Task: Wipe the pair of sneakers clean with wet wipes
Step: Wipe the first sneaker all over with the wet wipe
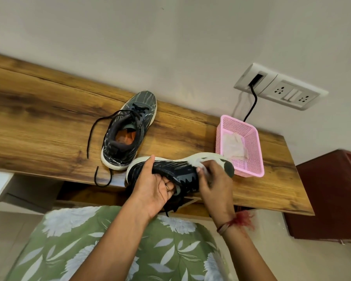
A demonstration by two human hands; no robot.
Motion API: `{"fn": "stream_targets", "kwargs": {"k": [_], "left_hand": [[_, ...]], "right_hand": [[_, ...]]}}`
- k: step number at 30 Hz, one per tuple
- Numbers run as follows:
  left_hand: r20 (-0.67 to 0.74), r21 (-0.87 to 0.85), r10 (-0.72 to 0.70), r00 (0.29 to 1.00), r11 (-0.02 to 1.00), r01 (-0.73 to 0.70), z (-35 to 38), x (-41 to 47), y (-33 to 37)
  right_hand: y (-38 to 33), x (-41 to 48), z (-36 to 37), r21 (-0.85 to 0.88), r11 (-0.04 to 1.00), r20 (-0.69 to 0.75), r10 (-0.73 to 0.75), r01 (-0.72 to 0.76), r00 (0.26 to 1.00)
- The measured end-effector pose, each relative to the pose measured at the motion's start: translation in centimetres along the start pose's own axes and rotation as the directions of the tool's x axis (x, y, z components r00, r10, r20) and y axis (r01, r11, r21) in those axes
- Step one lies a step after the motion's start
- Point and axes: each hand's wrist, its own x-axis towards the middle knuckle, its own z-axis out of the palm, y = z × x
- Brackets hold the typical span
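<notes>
Setting: a wooden desk (39,118) set against a white wall (170,37), seen from above by the person working at it.
Held sneaker (178,169): a dark patterned shoe with a white sole, raised over the front edge of the desk and turned on its side, the sole towards the wall and the toe towards the pink basket.
Left hand (152,191): grips the heel end of the held sneaker, thumb laid over the upper side and fingers curled at the shoe's opening; a ring (167,187) shows on one finger.
Right hand (217,183): fingers bent round a wet wipe (203,169), pressing it to the side of the held sneaker near the toe, where upper meets sole.
Second sneaker (128,128): stands upright on the desk, toe towards the wall, just beyond the heel of the held one; its loose lace (91,130) trails left and over the desk's front edge.
Basket (253,151): pink plastic mesh, on the desk at the right, just behind the toe of the held sneaker; pale crumpled wipes (234,146) lie inside.
Socket plate (282,88): on the wall above the basket, with a black cable (252,104) hanging down behind the basket.
Cabinet (328,195): reddish brown, to the right of the desk.
Clothing (130,250): green cloth with white leaf print, at the bottom of the view.
Right wrist: carries a red thread (241,220).
</notes>
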Motion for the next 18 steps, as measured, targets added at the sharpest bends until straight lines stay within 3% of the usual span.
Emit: {"fn": "stream_targets", "kwargs": {"k": [2,4,8,13,16,18], "left_hand": [[0.019,0.02,-0.005,1.0,1.0,0.004,0.0,0.0,0.0],[0.028,0.018,-0.005,1.0,1.0,0.005,0.0,0.1,-0.1],[0.041,-0.014,-0.004,0.999,1.0,0.005,-0.1,0.1,-0.2],[0.034,-0.013,0.0,0.999,1.0,0.001,0.0,-0.1,-0.1],[0.026,0.0,0.009,1.0,1.0,-0.009,0.0,-0.3,0.0],[0.012,0.002,0.006,1.0,1.0,-0.006,-0.1,-0.2,-0.1]], "right_hand": [[-0.6,-0.8,0.0,0.024,0.991,0.107,-0.132,0.131,0.985],[-0.1,-0.7,-0.6,-0.023,0.978,0.127,-0.204,0.209,0.971],[1.0,-0.7,-0.7,-0.021,0.994,-0.007,-0.108,0.108,0.994],[-0.6,-2.7,0.1,0.076,0.966,0.192,-0.256,0.246,0.947],[0.8,-1.5,-0.6,-0.007,0.981,0.089,-0.19,0.191,0.978],[0.4,-1.6,-0.3,0.028,0.985,0.082,-0.171,0.169,0.982]]}}
